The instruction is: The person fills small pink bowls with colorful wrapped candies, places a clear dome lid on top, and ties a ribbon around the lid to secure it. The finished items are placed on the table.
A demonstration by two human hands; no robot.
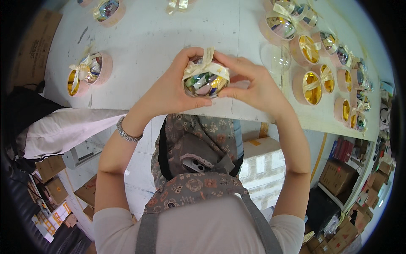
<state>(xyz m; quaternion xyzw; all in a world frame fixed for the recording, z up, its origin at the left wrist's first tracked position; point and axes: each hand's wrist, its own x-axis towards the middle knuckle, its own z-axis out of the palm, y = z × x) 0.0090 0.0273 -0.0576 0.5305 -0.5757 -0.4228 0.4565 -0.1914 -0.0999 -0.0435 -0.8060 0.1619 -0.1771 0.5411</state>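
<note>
Between my two hands sits a round gift box (206,83) with a clear domed front, filled with small colourful wrapped pieces and tied with a cream ribbon bow (207,67). My left hand (179,82) curls around its left side, thumb low and fingers behind the top. From the other side my right hand (249,82) grips it, thumb at the lower right edge and fingers near the ribbon. It is held just over the near edge of the white table (160,46). What lies behind the box is hidden.
At the left stands a pink round box (103,67) with ribbon and gold lining. Several similar gold-lined boxes (312,87) crowd the right side, near a clear plastic dome (275,57). Another ribboned box (111,12) is at the far left. White stacked blocks (264,169) stand below the table.
</note>
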